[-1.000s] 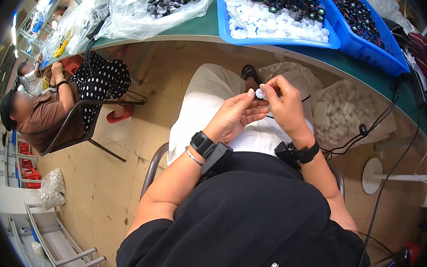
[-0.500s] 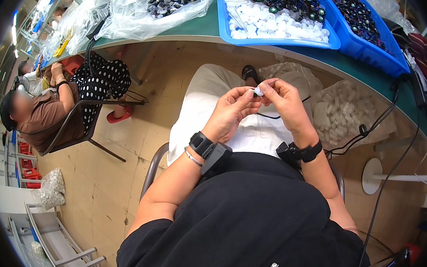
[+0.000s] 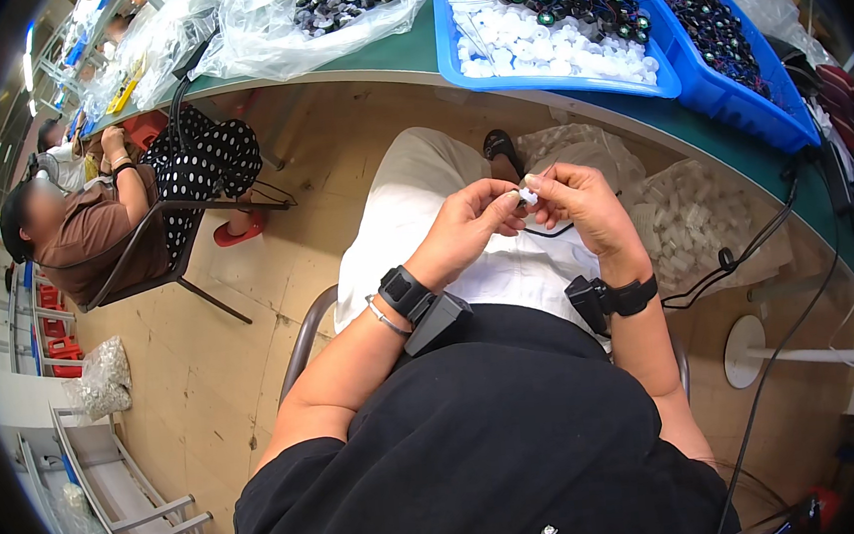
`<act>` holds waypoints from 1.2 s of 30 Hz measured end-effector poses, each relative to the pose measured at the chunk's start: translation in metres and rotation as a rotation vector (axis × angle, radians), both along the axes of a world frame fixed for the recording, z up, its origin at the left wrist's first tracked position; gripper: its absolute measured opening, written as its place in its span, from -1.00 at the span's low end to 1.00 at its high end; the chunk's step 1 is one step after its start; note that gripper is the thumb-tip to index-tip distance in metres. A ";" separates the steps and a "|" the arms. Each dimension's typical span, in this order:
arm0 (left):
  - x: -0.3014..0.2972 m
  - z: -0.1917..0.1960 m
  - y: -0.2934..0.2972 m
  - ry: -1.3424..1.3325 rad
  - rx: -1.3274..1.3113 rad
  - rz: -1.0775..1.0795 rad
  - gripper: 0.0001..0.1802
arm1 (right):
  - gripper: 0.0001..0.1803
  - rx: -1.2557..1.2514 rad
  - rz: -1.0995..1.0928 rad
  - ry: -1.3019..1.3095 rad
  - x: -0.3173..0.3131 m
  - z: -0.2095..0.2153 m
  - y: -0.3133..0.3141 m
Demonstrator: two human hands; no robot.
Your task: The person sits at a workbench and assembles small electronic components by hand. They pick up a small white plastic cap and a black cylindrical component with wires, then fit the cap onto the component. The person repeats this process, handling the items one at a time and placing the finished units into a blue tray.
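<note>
Here we are, right over the lap: our left hand (image 3: 466, 226) is closed to a pinch, thumb against fingers, gripping a small white piece (image 3: 529, 197). Our right hand (image 3: 588, 209) comes in from the other side, thumb and forefinger nearly together and pinching that same piece; exactly where its fingertips grip, we can't tell. The piece sits between the two hands, above the white trousers (image 3: 393, 214), with a thin dark cord (image 3: 549, 235) curving just below.

Up on the far side, the green surface (image 3: 410, 53) carries a blue tray (image 3: 573, 88), white pieces heaped near and black wired parts lying on the far side. Just right of it we spot a second blue tray (image 3: 788, 116), full of dark parts. To the left, a clear plastic bag (image 3: 259, 41) holds black and clear round parts. And far left, a seated co-worker (image 3: 94, 238) in brown leans toward the surface.
</note>
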State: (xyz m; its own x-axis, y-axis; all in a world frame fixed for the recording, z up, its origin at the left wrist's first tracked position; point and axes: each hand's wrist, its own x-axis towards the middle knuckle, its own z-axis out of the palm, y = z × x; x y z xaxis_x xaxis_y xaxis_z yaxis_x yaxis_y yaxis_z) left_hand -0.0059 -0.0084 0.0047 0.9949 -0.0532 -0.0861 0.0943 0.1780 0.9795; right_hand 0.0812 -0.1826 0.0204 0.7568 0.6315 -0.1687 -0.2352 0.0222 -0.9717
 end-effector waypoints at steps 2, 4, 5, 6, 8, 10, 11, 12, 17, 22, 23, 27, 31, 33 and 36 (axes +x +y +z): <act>0.000 0.001 -0.001 -0.005 -0.004 0.020 -0.64 | -0.78 0.012 -0.012 0.042 -0.001 -0.002 0.001; 0.000 0.002 -0.002 -0.001 -0.015 0.044 -0.64 | -0.79 0.056 -0.061 -0.037 -0.001 -0.009 0.004; 0.001 0.003 -0.003 0.005 -0.024 0.059 -0.65 | -0.79 0.078 -0.086 -0.077 -0.002 -0.012 0.006; 0.001 0.004 -0.003 0.012 -0.032 0.077 -0.65 | -0.80 0.062 -0.131 -0.131 -0.003 -0.015 0.010; 0.001 0.001 -0.003 -0.012 -0.064 0.098 -0.65 | -0.80 0.029 -0.223 -0.238 -0.009 -0.018 0.015; 0.002 -0.001 -0.004 -0.038 -0.081 0.118 -0.65 | -0.80 0.049 -0.230 -0.248 -0.013 -0.017 0.019; 0.003 -0.002 -0.005 -0.052 -0.083 0.124 -0.65 | -0.80 0.059 -0.235 -0.252 -0.014 -0.017 0.019; 0.003 -0.003 -0.006 -0.065 -0.084 0.130 -0.65 | -0.80 0.088 -0.208 -0.205 -0.014 -0.016 0.019; 0.002 0.001 -0.007 -0.116 -0.035 0.152 -0.67 | -0.83 0.123 -0.121 -0.057 -0.010 -0.011 0.016; 0.002 -0.003 -0.006 -0.141 -0.045 0.156 -0.67 | -0.84 0.176 -0.148 -0.114 -0.008 -0.023 0.017; 0.002 -0.001 -0.008 -0.133 -0.060 0.160 -0.67 | -0.84 0.183 -0.152 -0.111 -0.008 -0.023 0.017; 0.001 0.005 -0.007 -0.041 -0.047 0.164 -0.69 | -0.86 0.237 -0.139 -0.040 -0.011 -0.020 0.017; 0.001 0.004 -0.008 -0.105 -0.030 0.180 -0.69 | -0.85 0.259 -0.113 0.011 -0.009 -0.023 0.019; 0.002 0.004 -0.010 -0.140 -0.010 0.184 -0.69 | -0.84 0.248 -0.114 0.020 -0.009 -0.024 0.020; 0.004 0.004 -0.010 -0.176 0.013 0.177 -0.67 | -0.83 0.234 -0.125 0.032 -0.008 -0.025 0.021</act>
